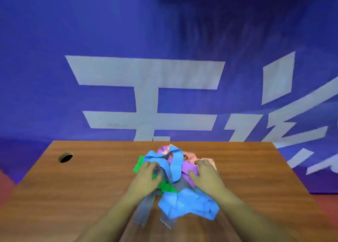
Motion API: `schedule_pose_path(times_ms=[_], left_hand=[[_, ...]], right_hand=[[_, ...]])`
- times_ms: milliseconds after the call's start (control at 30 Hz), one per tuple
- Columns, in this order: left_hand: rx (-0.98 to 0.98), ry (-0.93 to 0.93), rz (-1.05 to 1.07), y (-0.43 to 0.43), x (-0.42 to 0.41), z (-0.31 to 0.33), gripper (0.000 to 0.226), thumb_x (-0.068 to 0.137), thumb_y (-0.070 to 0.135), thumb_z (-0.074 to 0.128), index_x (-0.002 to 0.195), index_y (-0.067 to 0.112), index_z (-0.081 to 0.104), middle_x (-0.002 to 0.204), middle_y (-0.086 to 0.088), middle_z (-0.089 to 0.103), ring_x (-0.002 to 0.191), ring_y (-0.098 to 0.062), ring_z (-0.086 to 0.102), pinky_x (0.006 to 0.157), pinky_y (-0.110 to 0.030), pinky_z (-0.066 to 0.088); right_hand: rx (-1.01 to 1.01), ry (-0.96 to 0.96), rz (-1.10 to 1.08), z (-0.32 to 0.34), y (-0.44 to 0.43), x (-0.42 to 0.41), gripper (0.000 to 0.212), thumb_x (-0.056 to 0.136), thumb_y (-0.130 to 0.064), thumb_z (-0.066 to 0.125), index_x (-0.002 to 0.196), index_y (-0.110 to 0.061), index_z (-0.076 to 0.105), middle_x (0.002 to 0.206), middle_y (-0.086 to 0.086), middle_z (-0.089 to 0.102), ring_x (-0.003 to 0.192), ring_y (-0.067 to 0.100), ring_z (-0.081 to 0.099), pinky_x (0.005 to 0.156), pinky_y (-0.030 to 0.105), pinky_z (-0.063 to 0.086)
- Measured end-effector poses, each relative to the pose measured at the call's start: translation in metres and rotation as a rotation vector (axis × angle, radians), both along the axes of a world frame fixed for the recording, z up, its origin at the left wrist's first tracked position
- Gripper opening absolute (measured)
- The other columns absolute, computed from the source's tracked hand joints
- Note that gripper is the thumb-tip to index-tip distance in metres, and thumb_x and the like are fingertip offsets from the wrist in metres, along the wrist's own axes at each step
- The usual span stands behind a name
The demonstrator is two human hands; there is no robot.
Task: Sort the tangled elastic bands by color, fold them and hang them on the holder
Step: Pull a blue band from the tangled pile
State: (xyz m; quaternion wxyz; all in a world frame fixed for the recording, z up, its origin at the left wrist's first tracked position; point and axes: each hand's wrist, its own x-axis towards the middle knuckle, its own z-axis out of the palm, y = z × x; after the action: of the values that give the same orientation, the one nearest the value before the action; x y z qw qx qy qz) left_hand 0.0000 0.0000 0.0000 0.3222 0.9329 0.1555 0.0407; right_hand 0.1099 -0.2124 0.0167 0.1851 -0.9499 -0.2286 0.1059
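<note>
1. A pile [176, 165] of tangled bands lies on the table [73, 196], at mid-width and towards the far edge.
2. Colours in the pile:
   - A blue band [188, 203] is bunched on the near side, and more blue strips loop over the top.
   - A grey band [144, 210] trails towards the near edge.
   - A green band [168, 187] shows on the left side and under the blue.
   - A purple band [188, 166] sits in the middle.
   - A pink band [190, 154] sits at the far right.
3. All the bands are knotted together. None lies apart from the pile and none is folded.
4. The left hand [146, 175] is on the left side of the pile. Its fingers curl into the blue and grey strips and its thumb is against the green. It grips the pile, but blur hides which strip it actually holds.
5. The right hand [204, 175] is on the right side. Its fingers bend over the pink band and its thumb presses into the purple, so it is also closed on the pile.
6. Both forearms reach in from the near edge, one on each side of the grey and blue bands.
7. The table is brown wood grain. A round hole [65, 157] sits near its far left corner, well apart from the pile.
8. A blue backdrop [109, 31] with large white characters [146, 71] stands behind the table.
</note>
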Motion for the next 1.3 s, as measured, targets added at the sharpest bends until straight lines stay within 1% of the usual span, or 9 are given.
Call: schedule_pose_path(times_ms=[133,267,467,633,733,900,1033,1133,1300], left_hand=[[-0.021,-0.051,0.017,0.001,0.025,-0.027,0.058,0.071,0.046,0.046,0.114,0.011,0.064,0.111,-0.009,0.06,0.109,-0.026,0.056,0.096,-0.026,0.037],[-0.027,-0.105,0.043,-0.006,0.038,-0.056,0.041,0.08,0.032,0.063,0.116,0.012,0.063,0.11,-0.01,0.056,0.11,-0.027,0.054,0.098,-0.03,0.039],[0.047,-0.282,0.03,-0.002,0.043,-0.06,0.015,0.087,0.01,0.065,0.1,0.014,0.071,0.097,-0.006,0.061,0.096,-0.025,0.06,0.087,-0.032,0.045],[0.094,-0.433,0.014,-0.001,0.027,-0.014,0.012,0.085,0.008,0.063,0.093,0.013,0.07,0.093,-0.004,0.065,0.091,-0.022,0.058,0.077,-0.026,0.039],[0.026,-0.497,0.03,-0.009,0.008,0.027,0.01,0.087,0.01,0.062,0.091,0.015,0.069,0.09,0.004,0.068,0.075,-0.001,0.057,0.067,-0.015,0.036],[-0.028,-0.569,0.032,-0.027,-0.033,0.076,0.01,0.091,0.021,0.056,0.088,0.021,0.065,0.087,0.011,0.068,0.081,-0.009,0.059,0.072,-0.016,0.043],[-0.109,-0.568,-0.007,-0.033,-0.064,0.09,0.013,0.086,0.026,0.054,0.084,0.017,0.063,0.078,-0.008,0.067,0.074,-0.023,0.063,0.068,-0.036,0.05],[-0.192,-0.562,-0.027,-0.037,-0.091,0.095,0.023,0.083,0.036,0.053,0.081,0.016,0.063,0.079,-0.012,0.066,0.068,-0.014,0.054,0.066,-0.037,0.046],[-0.336,-0.545,-0.005,-0.052,-0.129,0.102,0.017,0.089,0.026,0.062,0.075,0.019,0.063,0.071,0.001,0.06,0.066,-0.009,0.049,0.066,-0.028,0.039]], right_hand=[[0.055,-0.018,0.021,-0.034,0.024,0.01,0.052,0.088,-0.041,0.058,0.133,-0.015,0.052,0.127,0.01,0.052,0.122,0.031,0.048,0.103,0.039,0.038],[0.031,-0.126,-0.009,-0.067,0.044,0.01,0.045,0.088,-0.048,0.058,0.12,-0.015,0.059,0.119,0.009,0.055,0.116,0.031,0.05,0.1,0.041,0.037],[0.26,-0.19,-0.052,-0.08,0.052,0.008,0.009,0.08,-0.024,0.066,0.088,-0.02,0.069,0.099,0.005,0.064,0.1,0.032,0.057,0.082,0.038,0.042],[0.548,-0.227,-0.134,-0.047,0.037,-0.004,0.004,0.079,-0.014,0.062,0.076,-0.016,0.064,0.084,0.002,0.061,0.083,0.028,0.058,0.074,0.039,0.047],[0.62,-0.251,-0.147,-0.015,0.027,-0.017,0.01,0.083,-0.016,0.061,0.079,-0.012,0.069,0.082,0.003,0.068,0.079,0.023,0.06,0.074,0.035,0.048],[0.7,-0.179,-0.221,0.032,0.011,-0.051,0.02,0.078,-0.023,0.057,0.067,-0.008,0.066,0.062,0.008,0.065,0.068,0.028,0.064,0.066,0.037,0.053],[0.787,-0.138,-0.249,0.064,-0.002,-0.088,0.016,0.078,-0.014,0.057,0.067,-0.007,0.066,0.062,0.005,0.065,0.06,0.021,0.055,0.057,0.03,0.047],[0.982,-0.01,-0.275,0.078,-0.01,-0.108,0.019,0.075,-0.012,0.056,0.07,0.006,0.056,0.065,0.016,0.052,0.06,0.021,0.044,0.051,0.026,0.038],[1.102,-0.018,-0.279,0.088,-0.031,-0.136,0.018,0.079,-0.012,0.053,0.071,0.003,0.055,0.068,0.009,0.046,0.06,0.017,0.049,0.05,0.026,0.045]])
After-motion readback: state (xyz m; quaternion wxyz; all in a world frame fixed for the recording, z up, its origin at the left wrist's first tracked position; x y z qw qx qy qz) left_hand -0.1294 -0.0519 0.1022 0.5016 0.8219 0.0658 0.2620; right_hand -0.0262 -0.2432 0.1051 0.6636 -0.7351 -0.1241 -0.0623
